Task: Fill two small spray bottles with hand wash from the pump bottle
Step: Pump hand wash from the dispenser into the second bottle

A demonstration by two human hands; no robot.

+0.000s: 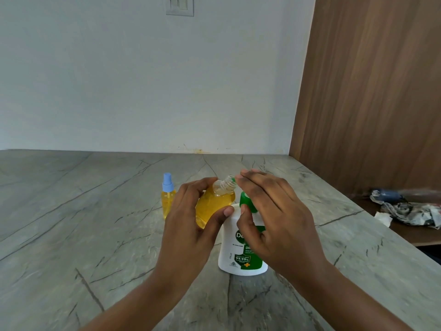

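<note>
My left hand (pixel 191 218) grips a small clear spray bottle (pixel 214 201) without its cap, tilted with its threaded neck toward the right; it holds yellow liquid. My right hand (pixel 269 211) rests flat over the green pump head (pixel 247 201) of the white hand wash bottle (pixel 241 249), fingers stretched over the nozzle beside the open neck. A second small spray bottle (pixel 167 197) with a blue sprayer cap stands upright to the left, filled with yellow liquid.
The grey marble counter (pixel 95 235) runs back to a white wall. A wooden panel (pixel 372 91) rises at the right. Crumpled cloth and paper (pixel 405 211) lie on a lower dark surface beyond the counter's right edge.
</note>
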